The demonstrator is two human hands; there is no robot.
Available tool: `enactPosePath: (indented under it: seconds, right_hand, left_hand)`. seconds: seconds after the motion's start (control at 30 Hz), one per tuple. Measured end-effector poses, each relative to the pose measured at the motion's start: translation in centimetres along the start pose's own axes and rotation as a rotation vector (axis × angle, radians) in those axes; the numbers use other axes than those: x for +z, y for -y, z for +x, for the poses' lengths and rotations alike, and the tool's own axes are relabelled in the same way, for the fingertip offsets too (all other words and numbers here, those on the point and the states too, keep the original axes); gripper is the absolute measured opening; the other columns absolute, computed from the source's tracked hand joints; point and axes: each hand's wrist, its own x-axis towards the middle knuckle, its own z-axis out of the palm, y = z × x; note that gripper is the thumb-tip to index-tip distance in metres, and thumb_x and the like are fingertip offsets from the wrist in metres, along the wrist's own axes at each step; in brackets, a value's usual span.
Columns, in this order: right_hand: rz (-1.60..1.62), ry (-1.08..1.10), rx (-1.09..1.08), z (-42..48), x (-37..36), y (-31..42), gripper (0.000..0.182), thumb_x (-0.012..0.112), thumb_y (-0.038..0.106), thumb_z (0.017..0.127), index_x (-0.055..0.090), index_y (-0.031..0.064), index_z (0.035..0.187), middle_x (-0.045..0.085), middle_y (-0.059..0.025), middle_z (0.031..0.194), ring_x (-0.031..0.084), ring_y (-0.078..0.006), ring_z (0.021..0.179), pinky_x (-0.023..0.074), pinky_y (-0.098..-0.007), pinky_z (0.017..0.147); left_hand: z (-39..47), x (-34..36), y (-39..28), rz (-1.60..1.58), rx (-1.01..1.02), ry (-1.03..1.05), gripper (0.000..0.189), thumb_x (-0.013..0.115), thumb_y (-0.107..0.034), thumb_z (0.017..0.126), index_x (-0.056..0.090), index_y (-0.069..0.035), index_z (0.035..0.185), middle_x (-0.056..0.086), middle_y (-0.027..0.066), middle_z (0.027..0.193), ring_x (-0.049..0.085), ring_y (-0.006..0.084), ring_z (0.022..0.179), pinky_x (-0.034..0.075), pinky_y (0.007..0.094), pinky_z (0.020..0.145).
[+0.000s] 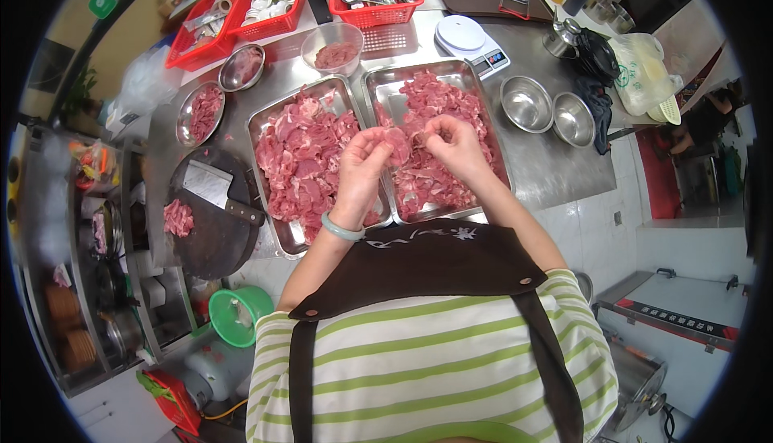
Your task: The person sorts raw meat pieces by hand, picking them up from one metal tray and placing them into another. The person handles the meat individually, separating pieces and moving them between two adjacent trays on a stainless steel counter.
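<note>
My left hand (366,159), with a pale green bangle on its wrist, pinches a slice of raw meat (397,146) above the gap between two steel trays. My right hand (452,144) pinches the other side of the meat, its thumb and forefinger together, over the right tray. Sliced raw meat (308,159) fills most of the left tray (256,126). More sliced meat (447,101) lies in the right tray (386,83), whose upper left corner shows bare metal. A cleaver (208,178) rests on a round dark chopping board (211,243), beside a small heap of meat (179,217).
Beyond the trays stand a plastic bowl of meat (332,50), a white kitchen scale (477,44) and red baskets (377,15) of utensils. Two steel bowls (526,105) sit to the right. Left are smaller bowls (201,114) with meat. A green bucket (240,316) stands low at left.
</note>
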Motion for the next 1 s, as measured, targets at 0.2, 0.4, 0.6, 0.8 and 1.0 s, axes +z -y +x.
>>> enactPosePath:
  seconds: [0.2,0.4,0.6,0.8,1.0]
  right_hand:
    - [0.077,0.174,0.004,-0.3,0.1,0.9,0.02,0.06,0.015,0.077,0.055,0.0009,0.089,0.059,-0.0032,0.075,0.055,-0.0088,0.066,0.0448,-0.0239,0.06]
    - [0.021,-0.066,-0.01,0.5,-3.5,0.6,0.007,0.053,0.007,0.082,0.056,0.0008,0.083,0.059,-0.0015,0.075,0.054,-0.0066,0.068,0.0436,-0.0219,0.059]
    - [-1.004,-0.06,-0.395,-1.5,-7.3,-0.8,0.018,0.062,0.017,0.078,0.059,0.0002,0.082,0.056,-0.0088,0.077,0.057,-0.0128,0.065,0.046,-0.0255,0.059]
    - [-0.172,0.148,-0.062,-2.5,-2.7,3.0,0.025,0.066,0.019,0.074,0.058,0.0011,0.091,0.058,-0.0064,0.075,0.056,-0.0107,0.066,0.0452,-0.0241,0.06]
    - [0.02,0.083,0.084,-1.4,-2.1,0.8,0.017,0.057,0.01,0.081,0.055,-0.001,0.093,0.058,-0.0028,0.081,0.055,-0.0071,0.074,0.045,-0.0218,0.063]
  left_hand:
    - [0.0,1.3,0.0,0.201,0.042,0.098,0.013,0.055,-0.001,0.082,0.053,-0.001,0.095,0.06,0.0062,0.089,0.057,0.0097,0.076,0.048,0.0212,0.062]
    - [1.1,0.8,-1.5,0.108,0.061,0.042,0.011,0.056,-0.003,0.082,0.053,-0.003,0.092,0.061,0.0074,0.09,0.058,0.0107,0.072,0.047,0.0218,0.062]
    - [1.4,0.0,-1.7,0.125,-0.015,0.034,0.01,0.058,-0.007,0.082,0.055,-0.003,0.091,0.061,0.0044,0.082,0.055,0.009,0.067,0.044,0.0209,0.059]
    - [0.5,1.8,0.4,0.069,-0.18,0.168,0.014,0.057,-0.008,0.083,0.055,-0.001,0.096,0.061,0.0063,0.083,0.058,0.0101,0.07,0.048,0.021,0.06]
    - [0.3,1.6,0.0,0.036,-0.245,0.221,0.021,0.053,-0.006,0.085,0.052,0.001,0.104,0.061,0.0089,0.09,0.06,0.0135,0.074,0.052,0.0248,0.065]
